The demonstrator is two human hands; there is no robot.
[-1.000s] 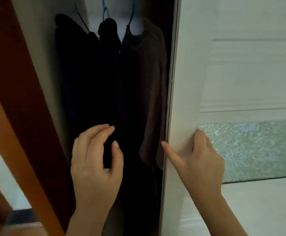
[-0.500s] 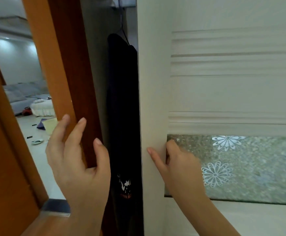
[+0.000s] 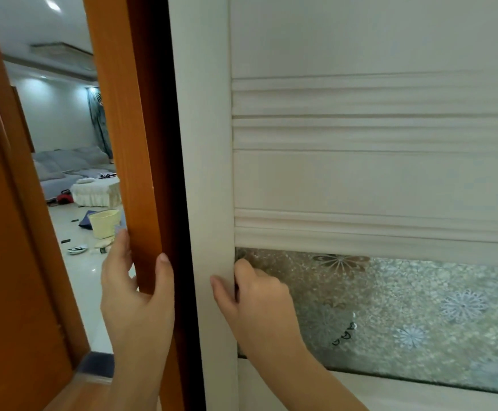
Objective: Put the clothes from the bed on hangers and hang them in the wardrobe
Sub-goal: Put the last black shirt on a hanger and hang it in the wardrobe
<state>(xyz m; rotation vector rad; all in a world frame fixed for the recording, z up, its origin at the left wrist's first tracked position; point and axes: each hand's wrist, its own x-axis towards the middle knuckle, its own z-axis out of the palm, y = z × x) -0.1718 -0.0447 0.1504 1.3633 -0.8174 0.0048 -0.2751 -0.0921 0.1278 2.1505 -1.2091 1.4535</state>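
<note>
The white sliding wardrobe door [image 3: 360, 179] fills the right of the view and stands almost shut. Only a thin dark gap [image 3: 182, 203] remains between it and the orange wooden frame [image 3: 126, 143]. The hung clothes are hidden behind the door. My right hand [image 3: 259, 307] grips the door's left stile, thumb on the front and fingers hooked at its inner edge by the frosted flower-patterned glass panel [image 3: 419, 315]. My left hand [image 3: 135, 298] wraps around the edge of the orange frame, thumb on the wardrobe side.
Left of the frame a doorway looks into a living room with a grey sofa [image 3: 64, 170], a pale yellow basket [image 3: 104, 222] and small items scattered on the tiled floor. An orange door [image 3: 4, 262] stands at the far left.
The wardrobe door has slid left, covering the dark hanging clothes. My right hand travelled with it. My left hand moved from in front of the clothes onto the orange frame.
</note>
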